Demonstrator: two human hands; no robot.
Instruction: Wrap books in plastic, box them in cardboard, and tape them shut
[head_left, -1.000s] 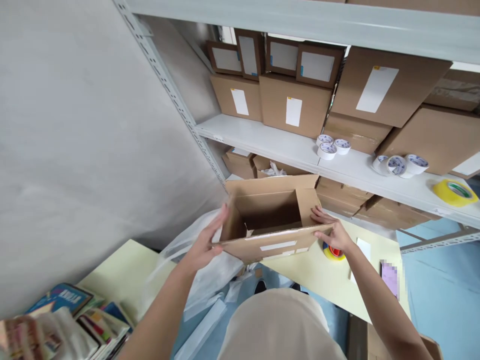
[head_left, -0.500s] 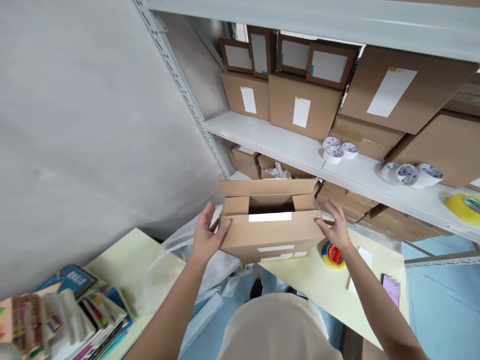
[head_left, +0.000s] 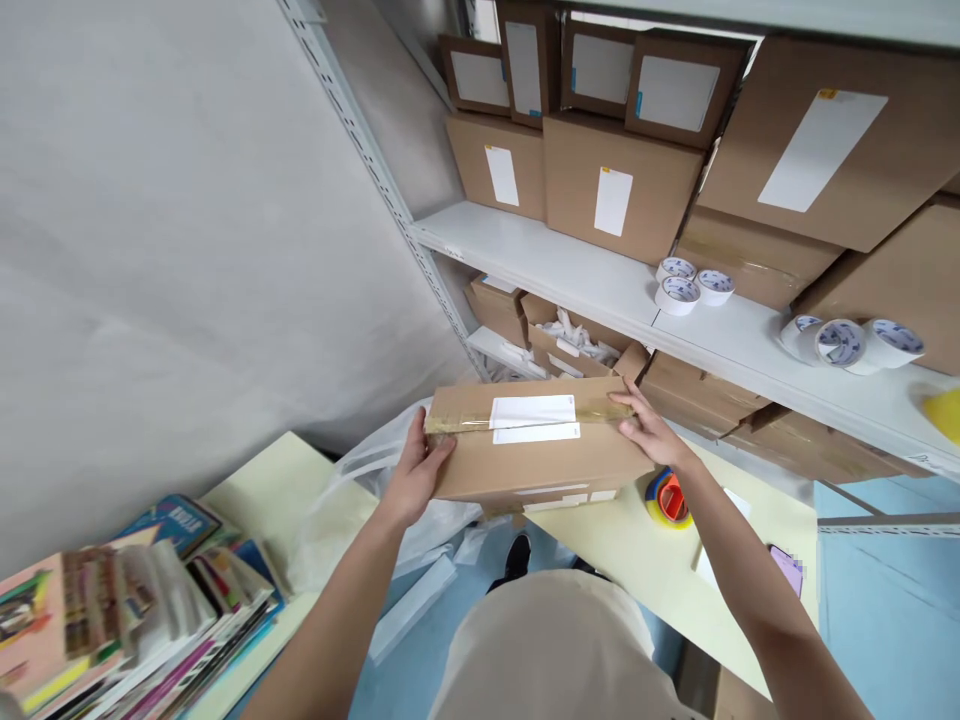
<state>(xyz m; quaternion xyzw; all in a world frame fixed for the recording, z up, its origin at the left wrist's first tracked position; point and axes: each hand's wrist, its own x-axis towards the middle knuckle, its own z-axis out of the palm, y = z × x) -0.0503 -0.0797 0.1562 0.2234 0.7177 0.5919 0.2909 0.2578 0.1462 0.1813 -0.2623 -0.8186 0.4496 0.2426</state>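
A brown cardboard box is between my hands, its top flaps folded down to meet along a taped seam. White labels lie across that seam and more show on its lower front. My left hand grips the left end, thumb on the near top edge. At the right end, my right hand holds the box with fingers on the far flap and thumb on the near one. A tape roll with a red core lies on the table just right of the box.
White tape rolls and several cartons stand on the shelf ahead. Books are piled at left beside a clear plastic bag. A phone lies on the pale table at right.
The box's raised flaps have come down, so its opening no longer shows. My right hand has moved slightly left and up onto the top. The view has shifted a little.
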